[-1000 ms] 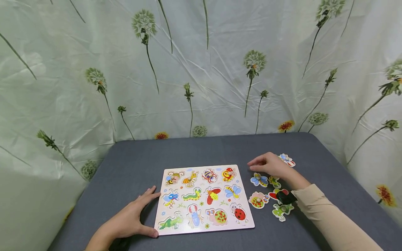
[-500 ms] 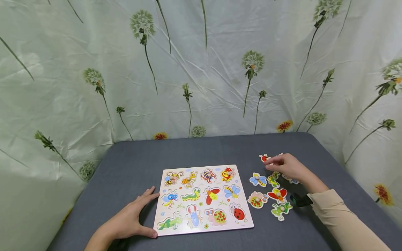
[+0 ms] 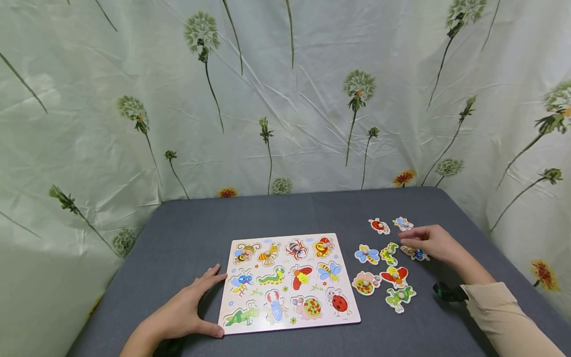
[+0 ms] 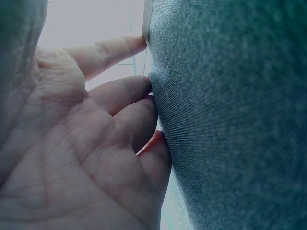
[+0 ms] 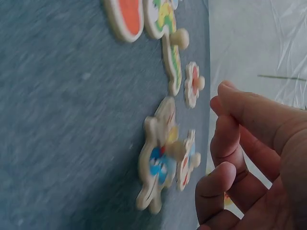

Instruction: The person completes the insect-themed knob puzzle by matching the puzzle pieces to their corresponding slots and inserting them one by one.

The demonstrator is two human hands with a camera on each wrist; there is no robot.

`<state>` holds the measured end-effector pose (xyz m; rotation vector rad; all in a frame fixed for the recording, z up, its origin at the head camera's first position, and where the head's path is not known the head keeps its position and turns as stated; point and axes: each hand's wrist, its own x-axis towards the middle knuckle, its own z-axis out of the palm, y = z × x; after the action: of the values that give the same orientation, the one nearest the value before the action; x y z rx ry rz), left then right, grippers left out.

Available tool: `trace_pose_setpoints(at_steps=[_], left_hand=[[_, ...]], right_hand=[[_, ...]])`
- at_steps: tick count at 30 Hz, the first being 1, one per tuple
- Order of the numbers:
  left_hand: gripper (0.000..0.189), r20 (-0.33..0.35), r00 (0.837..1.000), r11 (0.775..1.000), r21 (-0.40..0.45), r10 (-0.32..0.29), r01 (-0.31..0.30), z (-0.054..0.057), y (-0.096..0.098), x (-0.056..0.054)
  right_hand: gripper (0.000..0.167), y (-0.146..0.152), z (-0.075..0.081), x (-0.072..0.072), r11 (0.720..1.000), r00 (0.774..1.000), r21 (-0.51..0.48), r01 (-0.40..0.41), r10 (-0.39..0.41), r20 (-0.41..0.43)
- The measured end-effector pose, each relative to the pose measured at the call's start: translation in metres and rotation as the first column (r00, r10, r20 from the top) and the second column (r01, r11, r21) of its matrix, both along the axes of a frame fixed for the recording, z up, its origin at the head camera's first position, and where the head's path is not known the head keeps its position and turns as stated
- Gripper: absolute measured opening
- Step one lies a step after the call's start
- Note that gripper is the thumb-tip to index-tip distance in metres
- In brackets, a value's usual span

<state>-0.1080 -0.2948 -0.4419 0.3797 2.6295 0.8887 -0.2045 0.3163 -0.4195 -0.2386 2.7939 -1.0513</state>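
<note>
My left hand (image 3: 189,307) lies on the table at the near left corner of a wooden peg puzzle board (image 3: 285,292), thumb and fingertips at its edge. Its fingers (image 4: 122,96) are spread in the left wrist view. My right hand (image 3: 434,243) hovers at a blue winged insect piece (image 3: 415,254), partly covering it in the head view. In the right wrist view the fingers (image 5: 249,105) are loosely bent and hold nothing, above that piece's wooden knob (image 5: 175,151). A bee, a wasp, a spider and a butterfly with knobs sit in the board's top row.
Several loose knobbed pieces lie right of the board: a ladybug (image 3: 379,226), a pale blue beetle (image 3: 403,223), a dragonfly (image 3: 367,254), a caterpillar (image 3: 389,254), a snail (image 3: 366,283), a red-winged insect (image 3: 394,276) and a grasshopper (image 3: 400,299). A flowered curtain (image 3: 303,99) hangs behind the table.
My right hand has moved right and slightly toward me, from near the ladybug piece to the blue winged insect. The ladybug and pale blue beetle now show uncovered. My left hand stays put.
</note>
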Motion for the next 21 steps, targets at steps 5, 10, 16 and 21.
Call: trace_pose_setpoints(at_steps=[5, 10, 16, 21], left_hand=[[0.12, -0.005, 1.0, 1.0, 0.006, -0.018, 0.018, 0.0, 0.0, 0.001], [0.119, -0.005, 1.0, 1.0, 0.002, -0.016, 0.016, 0.0, 0.001, 0.001], [0.12, -0.006, 1.0, 1.0, 0.0, -0.012, 0.012, 0.0, 0.001, 0.002], [0.12, -0.015, 1.0, 1.0, 0.001, -0.012, 0.012, 0.001, 0.0, 0.002]], right_hand=[[0.033, 0.012, -0.005, 0.005, 1.0, 1.0, 0.013, 0.024, -0.024, -0.003], [0.03, 0.02, -0.008, 0.009, 0.999, 0.999, 0.024, 0.046, -0.046, 0.013], [0.029, 0.024, -0.01, 0.013, 0.998, 0.998, 0.03, 0.058, -0.058, -0.003], [0.028, 0.024, -0.012, 0.013, 0.997, 0.997, 0.027, 0.076, -0.075, -0.006]])
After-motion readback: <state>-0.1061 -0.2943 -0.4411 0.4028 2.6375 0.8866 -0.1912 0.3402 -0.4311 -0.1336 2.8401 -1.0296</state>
